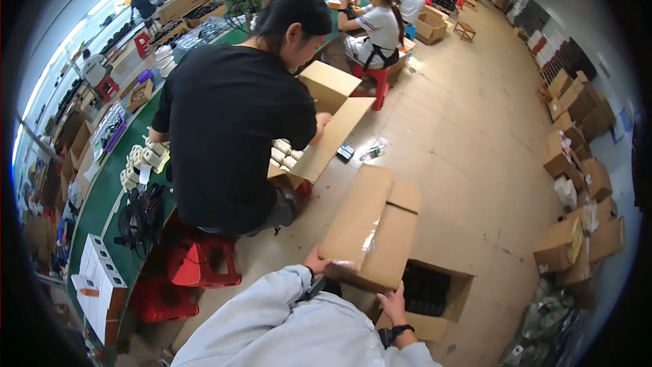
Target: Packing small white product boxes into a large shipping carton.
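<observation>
In front of me is a long brown cardboard box (354, 221) with clear tape shining along its top and a dark strip near its far right side. My left hand (316, 260) grips its near left corner, the fingers partly hidden by the cardboard. Lower down, my right hand (392, 304) is closed on the near right corner, thumb and fingers against the edge. Just right of that hand, on the floor, an open carton (462, 293) holds rows of black items (426, 289). I cannot tell whether the held box is fully off the floor.
A person in a black shirt (227, 129) sits close on my left, reaching into an open carton (326, 137) of cream-coloured parts. Red stools (202, 264) stand beside the green workbench (102, 212). Stacked cartons (565, 248) line the right wall. Small items (345, 152) lie on the floor ahead.
</observation>
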Tool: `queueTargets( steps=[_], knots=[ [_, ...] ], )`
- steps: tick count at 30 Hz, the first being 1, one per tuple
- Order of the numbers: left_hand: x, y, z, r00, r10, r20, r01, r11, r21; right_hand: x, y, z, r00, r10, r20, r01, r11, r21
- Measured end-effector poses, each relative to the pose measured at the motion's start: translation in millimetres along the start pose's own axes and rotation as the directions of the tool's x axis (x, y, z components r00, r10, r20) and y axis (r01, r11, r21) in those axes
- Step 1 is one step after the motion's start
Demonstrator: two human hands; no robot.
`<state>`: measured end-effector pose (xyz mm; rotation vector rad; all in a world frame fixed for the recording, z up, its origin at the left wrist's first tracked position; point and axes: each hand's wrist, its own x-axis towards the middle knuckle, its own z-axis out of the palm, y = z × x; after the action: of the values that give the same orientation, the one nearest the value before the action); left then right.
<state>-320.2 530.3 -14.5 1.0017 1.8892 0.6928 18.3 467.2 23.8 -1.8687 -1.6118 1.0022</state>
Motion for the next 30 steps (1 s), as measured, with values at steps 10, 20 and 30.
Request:
queueTargets(
  steps=[10, 20, 30],
  knots=[
    [36, -48, -15, 0.819, -0.425, 0.384, 0.476, 0.878, -0.045, -55, 34, 16, 0.811, 0.363, 0.459, -0.474, 0.867, 0.153],
    [23, -90, -78, 0.801, -0.532, 0.274, 0.560, 0.828, -0.030, -200, 100, 8, 0.696, 0.693, 0.186, -0.717, 0.658, 0.230],
    [-23, -105, -124, 0.789, -0.527, 0.316, 0.497, 0.850, 0.176, -422, 129, 115, 0.523, 0.805, 0.280, -0.842, 0.436, 0.319]
  ],
)
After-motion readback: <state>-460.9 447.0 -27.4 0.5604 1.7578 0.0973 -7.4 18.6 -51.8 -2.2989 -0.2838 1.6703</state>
